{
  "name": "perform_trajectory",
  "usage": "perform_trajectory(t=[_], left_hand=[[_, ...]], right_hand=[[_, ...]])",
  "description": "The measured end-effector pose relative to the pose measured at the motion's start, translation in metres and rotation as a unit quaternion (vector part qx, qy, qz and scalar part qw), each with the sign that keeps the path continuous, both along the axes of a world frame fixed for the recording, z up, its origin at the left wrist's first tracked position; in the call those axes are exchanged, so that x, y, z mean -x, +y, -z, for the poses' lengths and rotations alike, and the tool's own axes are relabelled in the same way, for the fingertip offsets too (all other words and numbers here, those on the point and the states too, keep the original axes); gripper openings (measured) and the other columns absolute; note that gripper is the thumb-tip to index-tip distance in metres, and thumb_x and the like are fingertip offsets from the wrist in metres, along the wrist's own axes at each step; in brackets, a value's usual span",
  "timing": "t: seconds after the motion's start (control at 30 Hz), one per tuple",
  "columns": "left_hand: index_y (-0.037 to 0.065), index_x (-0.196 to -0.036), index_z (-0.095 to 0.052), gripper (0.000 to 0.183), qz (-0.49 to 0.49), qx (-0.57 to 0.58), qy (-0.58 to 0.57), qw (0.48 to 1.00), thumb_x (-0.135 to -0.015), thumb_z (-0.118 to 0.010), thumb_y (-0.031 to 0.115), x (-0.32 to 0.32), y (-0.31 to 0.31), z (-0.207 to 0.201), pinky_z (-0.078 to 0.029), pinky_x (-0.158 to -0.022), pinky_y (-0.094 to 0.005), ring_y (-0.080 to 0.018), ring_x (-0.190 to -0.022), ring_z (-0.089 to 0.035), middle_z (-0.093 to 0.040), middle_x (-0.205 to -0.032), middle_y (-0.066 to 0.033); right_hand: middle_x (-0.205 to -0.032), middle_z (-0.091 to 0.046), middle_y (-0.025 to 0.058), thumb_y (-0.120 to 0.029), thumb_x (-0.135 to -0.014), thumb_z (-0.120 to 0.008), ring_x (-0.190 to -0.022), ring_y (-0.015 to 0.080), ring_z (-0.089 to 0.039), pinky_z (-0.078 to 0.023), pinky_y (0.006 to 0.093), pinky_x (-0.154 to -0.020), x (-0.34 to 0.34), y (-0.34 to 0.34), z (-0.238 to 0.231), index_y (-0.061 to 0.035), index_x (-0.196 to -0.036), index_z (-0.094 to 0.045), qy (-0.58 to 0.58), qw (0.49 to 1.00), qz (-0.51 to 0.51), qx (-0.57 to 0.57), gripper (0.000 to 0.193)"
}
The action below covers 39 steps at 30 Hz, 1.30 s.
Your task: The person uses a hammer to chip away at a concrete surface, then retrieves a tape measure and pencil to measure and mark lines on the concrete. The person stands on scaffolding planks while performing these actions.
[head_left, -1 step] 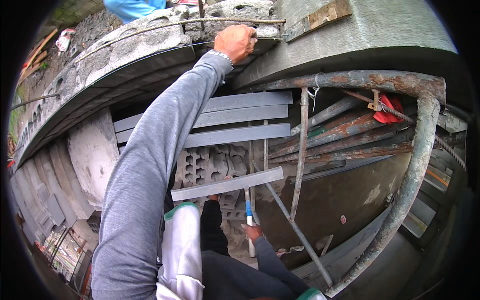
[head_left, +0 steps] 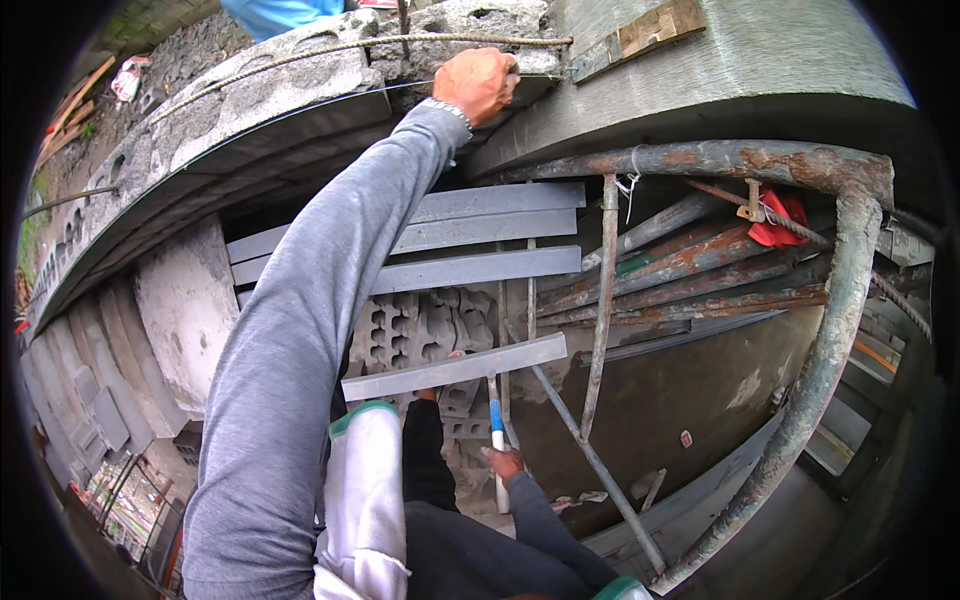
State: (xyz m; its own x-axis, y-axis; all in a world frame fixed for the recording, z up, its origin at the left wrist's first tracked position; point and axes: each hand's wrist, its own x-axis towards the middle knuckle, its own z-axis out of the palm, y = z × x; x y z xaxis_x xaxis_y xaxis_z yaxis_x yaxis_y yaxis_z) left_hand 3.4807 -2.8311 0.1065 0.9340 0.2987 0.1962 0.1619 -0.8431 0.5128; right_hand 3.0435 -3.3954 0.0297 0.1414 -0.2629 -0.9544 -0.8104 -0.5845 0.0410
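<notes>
My left hand (head_left: 478, 86), with a band at the wrist, is closed at the face of the concrete block wall (head_left: 320, 70), beside a concrete column. A thin taut string (head_left: 300, 112) runs along the wall to this hand; whatever its fingertips hold is hidden. Lower down, my right hand (head_left: 505, 463) wraps round a white handle with a blue band (head_left: 497, 438). The handle's upper end passes behind a grey metal bar (head_left: 455, 367), so its kind cannot be told. A white towel with a green edge (head_left: 365, 470) hangs in front of me.
Grey planks (head_left: 480, 265) lie across rungs of a rusty pipe frame (head_left: 770, 165) to the right. Several rusty pipes (head_left: 700, 265) and a red cloth (head_left: 780, 218) are behind it. Hollow blocks (head_left: 385, 335) lie below. A rebar (head_left: 330, 52) runs along the wall top; blue clothing (head_left: 285, 15) shows beyond.
My left hand and forearm have shifted slightly right along the wall. The blue clothing at the top has also moved a little right. My right hand stays in place.
</notes>
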Motion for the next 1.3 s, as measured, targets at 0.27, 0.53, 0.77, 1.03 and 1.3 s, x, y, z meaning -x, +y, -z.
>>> perform_trajectory(t=[0.27,0.53,0.77,1.03,1.3], left_hand=[[0.008,-0.086,-0.072,0.017,-0.009,-0.048,-0.059,0.997,-0.087,-0.066,0.023,-0.038,-0.031,0.025,-0.057,-0.076,-0.0480,-0.0369,-0.085,-0.071,-0.071,-0.084,-0.0162],[0.006,-0.087,-0.063,0.009,-0.007,-0.118,-0.281,0.952,-0.085,-0.057,0.012,-0.059,-0.036,0.066,-0.053,-0.068,-0.0485,-0.0363,-0.076,-0.065,-0.063,-0.078,-0.0178],[0.004,-0.090,-0.064,0.013,0.030,-0.082,-0.226,0.970,-0.084,-0.056,0.012,-0.064,-0.038,0.067,-0.052,-0.072,-0.0516,-0.0406,-0.080,-0.065,-0.065,-0.083,-0.0211],[0.003,-0.086,-0.064,0.013,0.025,-0.082,-0.225,0.970,-0.080,-0.057,0.012,-0.063,-0.047,0.064,-0.052,-0.073,-0.0523,-0.0424,-0.081,-0.065,-0.065,-0.083,-0.0229],[0.002,-0.085,-0.064,0.013,-0.034,-0.090,-0.230,0.968,-0.074,-0.061,0.010,-0.063,-0.055,0.061,-0.052,-0.073,-0.0519,-0.0417,-0.079,-0.065,-0.064,-0.080,-0.0221]], right_hand=[[-0.069,-0.060,0.0014,-0.020,-0.084,-0.080,-0.056,0.0133,-0.055,-0.043,0.0344,-0.049,0.010,0.016,0.007,-0.0042,-0.088,-0.067,-0.010,0.999,-0.003,-0.030,0.021],[-0.070,-0.061,0.0023,-0.018,-0.082,-0.080,-0.057,0.0135,-0.056,-0.044,0.0347,-0.052,0.016,0.016,0.012,-0.0014,-0.087,-0.068,0.000,0.998,0.052,-0.028,0.021],[-0.074,-0.063,0.0025,-0.018,-0.081,-0.080,-0.060,0.0135,-0.056,-0.045,0.0347,-0.056,0.012,0.003,0.015,-0.0009,-0.090,-0.067,0.003,0.998,0.056,-0.020,0.024],[-0.073,-0.063,0.0026,-0.018,-0.083,-0.080,-0.061,0.0135,-0.057,-0.045,0.0342,-0.056,0.004,-0.003,0.026,-0.0044,-0.088,-0.066,-0.017,0.999,0.016,-0.025,0.020],[-0.074,-0.063,0.0037,-0.019,-0.084,-0.080,-0.061,0.0132,-0.056,-0.044,0.0339,-0.056,0.006,0.007,0.022,-0.0027,-0.088,-0.066,-0.005,0.994,0.104,-0.046,0.022]])
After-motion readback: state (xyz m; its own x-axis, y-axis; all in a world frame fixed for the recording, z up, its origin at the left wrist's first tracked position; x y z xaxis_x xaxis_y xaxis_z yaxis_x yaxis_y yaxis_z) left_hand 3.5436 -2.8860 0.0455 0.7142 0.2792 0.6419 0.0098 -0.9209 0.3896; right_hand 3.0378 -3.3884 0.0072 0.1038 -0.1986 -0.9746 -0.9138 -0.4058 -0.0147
